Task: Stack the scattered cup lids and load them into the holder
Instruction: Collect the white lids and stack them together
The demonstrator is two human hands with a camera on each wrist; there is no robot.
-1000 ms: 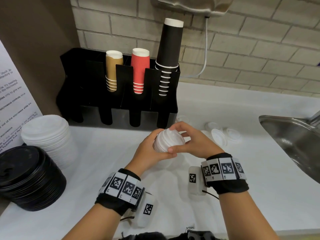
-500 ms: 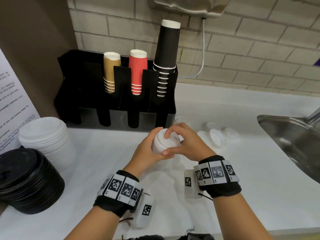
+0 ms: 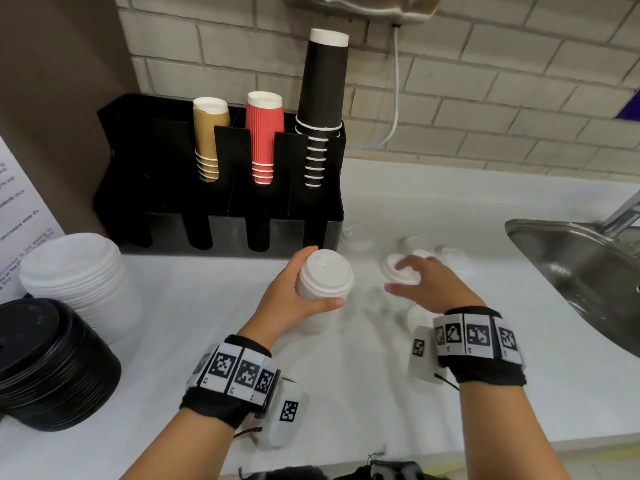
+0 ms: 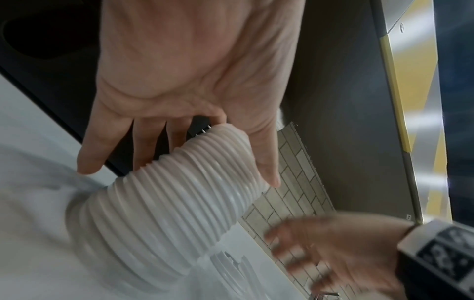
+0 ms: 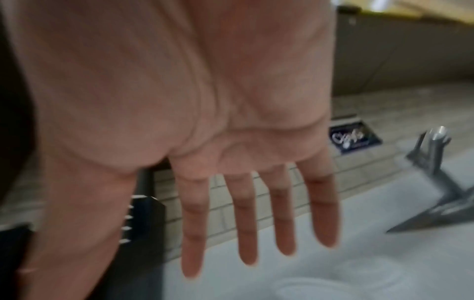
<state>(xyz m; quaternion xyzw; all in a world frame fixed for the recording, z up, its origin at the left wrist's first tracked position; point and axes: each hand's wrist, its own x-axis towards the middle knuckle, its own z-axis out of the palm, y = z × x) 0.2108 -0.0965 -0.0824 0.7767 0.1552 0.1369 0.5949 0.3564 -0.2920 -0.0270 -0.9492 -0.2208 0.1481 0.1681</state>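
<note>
- Up front, the left hand (image 3: 287, 299) has its grip wrapped round a tall stack of nested white plastic cup lids (image 3: 325, 275), thumb on one side and fingers on the other, held just above the white table (image 3: 207, 306).
- Seen from the left wrist view, the ribbed stack (image 4: 164, 213) runs from the palm down toward the table.
- Over to the side, the right hand (image 3: 426, 289) has its grip apart, fingers spread and straight, hovering over a loose white cup lid (image 3: 398, 271) lying on the table; whether the fingertips touch it cannot be told.
- More loose white lids (image 3: 453, 258) lie scattered just beyond that hand, between the black cup holder (image 3: 221, 202) and the steel sink (image 3: 581, 271).
- That holder stands against the brick wall with brown, red and black paper cups in its upper slots.
- A separate pile of larger white lids (image 3: 76, 271) and a pile of black lids (image 3: 52, 362) sit at the table's left edge.
</note>
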